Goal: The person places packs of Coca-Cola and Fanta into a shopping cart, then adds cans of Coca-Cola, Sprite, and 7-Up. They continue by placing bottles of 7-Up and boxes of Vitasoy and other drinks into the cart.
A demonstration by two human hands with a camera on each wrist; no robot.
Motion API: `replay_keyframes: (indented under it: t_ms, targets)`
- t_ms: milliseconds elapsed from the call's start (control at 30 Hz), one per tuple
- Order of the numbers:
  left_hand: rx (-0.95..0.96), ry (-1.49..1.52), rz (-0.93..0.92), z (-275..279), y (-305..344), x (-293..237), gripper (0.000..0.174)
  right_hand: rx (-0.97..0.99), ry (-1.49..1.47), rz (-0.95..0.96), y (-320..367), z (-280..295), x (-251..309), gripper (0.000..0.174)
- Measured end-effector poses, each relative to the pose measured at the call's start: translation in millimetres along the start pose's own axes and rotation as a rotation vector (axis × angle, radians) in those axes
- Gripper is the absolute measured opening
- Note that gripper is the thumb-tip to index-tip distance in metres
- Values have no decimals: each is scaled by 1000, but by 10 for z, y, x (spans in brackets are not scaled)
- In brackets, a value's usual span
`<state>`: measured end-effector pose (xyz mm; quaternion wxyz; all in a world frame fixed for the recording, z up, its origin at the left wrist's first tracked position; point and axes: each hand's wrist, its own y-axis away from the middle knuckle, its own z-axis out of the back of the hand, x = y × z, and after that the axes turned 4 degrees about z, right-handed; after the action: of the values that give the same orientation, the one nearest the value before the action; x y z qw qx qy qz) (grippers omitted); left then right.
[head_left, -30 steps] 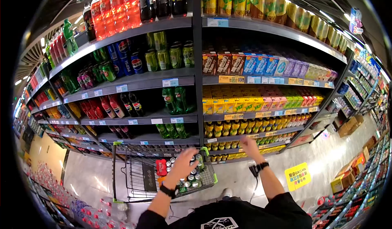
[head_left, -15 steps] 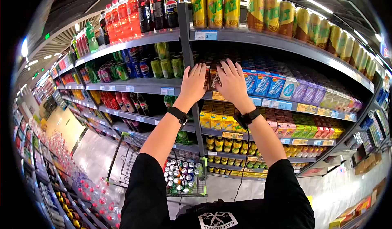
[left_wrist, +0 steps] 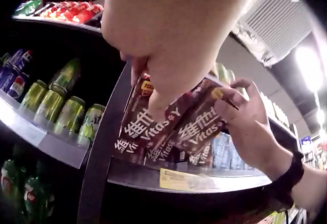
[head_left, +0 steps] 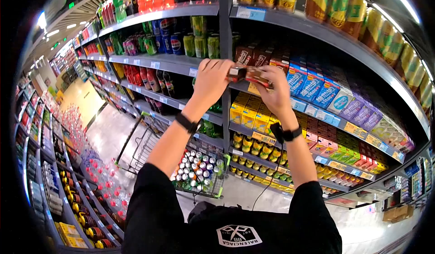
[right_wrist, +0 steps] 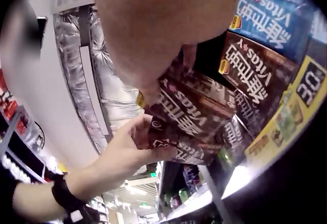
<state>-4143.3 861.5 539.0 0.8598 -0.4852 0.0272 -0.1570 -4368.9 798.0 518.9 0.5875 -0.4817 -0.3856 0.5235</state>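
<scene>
Both hands are up at the shelf of brown drink cartons, side by side. My left hand grips one brown drink carton, its thumb across the front panel. In my right hand is a second brown carton, tilted, with fingers over its upper end. The two held cartons lie close together, overlapping in the right wrist view. More brown cartons stand in rows behind them on the shelf. Part of each held carton is hidden by the fingers.
Blue cartons and purple cartons stand right of the brown ones; yellow cartons fill the shelf below. Left of the upright post are green cans. A shopping cart holding many cans stands below.
Both hands rose from above the cart to the brown cartons and have now drawn two out toward the body, over the shelf edge. The head view has shifted closer to the shelf.
</scene>
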Motion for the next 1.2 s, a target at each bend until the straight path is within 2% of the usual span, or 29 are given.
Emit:
replay_keyframes:
  t_ms: [33,67,100,133,200,267,300,333,367,433,467,567,600,667,700,733,767,800,867,933,1000,1033,1067,1100,1200]
  targets:
    - [18,89,139,126,167,-49,41,-118,-72,-36,111,52,94,42]
    - [37,179,283,258,358,-118,44,-219,-169,-178,297,79,252,43]
    - [14,248,352,378,582,-179,48,-410,-362,-333,495,19,443,45]
    - [-9,317,424,480,846,-232,51,-445,-420,-525,692,43,658,45]
    - [115,429,613,554,1518,-302,52,-424,-633,-824,1227,31,944,38]
    - [428,460,810,624,2174,-427,52,-249,-720,-1163,1982,-63,1149,39]
    - [492,381,685,654,2460,-447,49,-164,-680,-1318,2257,-149,1261,38]
    - [568,294,643,628,2837,-475,40,-75,-636,-1469,2491,-232,1407,37]
    - [691,253,649,574,3214,-456,37,-41,-633,-1512,2704,-307,1514,37]
    - [939,238,710,644,3760,-427,31,-330,-564,-2141,3162,-450,1715,29]
    - [1064,260,761,710,3939,-379,28,-381,-874,-2237,3582,-466,1715,27]
    - [1160,303,857,888,4343,-302,30,-464,-980,-2574,4036,-701,1787,28]
    - [1192,322,921,929,4433,-263,32,-447,-1045,-2581,4248,-784,1812,28]
    - [1222,360,985,972,4616,-204,34,172,-1089,-2036,4781,-1007,1950,27]
    - [1157,365,1022,972,4716,-190,38,178,-1085,-2078,4798,-1181,1996,25]
    - [1092,369,1058,967,4828,-171,42,-324,-1151,-2624,4821,-1388,1920,32]
    - [1093,427,1153,905,5101,-157,40,-315,-1092,-2667,4866,-1593,1922,32]
    - [1108,431,1161,931,5076,-109,40,-302,-1034,-2708,4962,-1763,1950,33]
    - [1155,387,1079,956,4923,-14,39,417,-857,-2073,5706,-1991,2118,33]
    - [1161,414,1073,966,5112,101,39,-54,-438,-2617,5251,-2586,2079,15]
    - [1287,484,1114,978,5331,151,39,-8,-281,-2510,5612,-2976,2119,18]
    - [1301,480,1138,992,5434,147,39,206,-84,-2478,5793,-3125,2100,22]
    - [1335,444,1190,1031,5529,134,40,228,-79,-2414,6094,-3230,2126,21]
    - [1375,410,1239,1095,5602,109,40,249,-80,-2439,6350,-3280,2139,21]
    - [1481,404,1327,1251,5792,128,41,815,326,-2185,7137,-3567,2020,32]
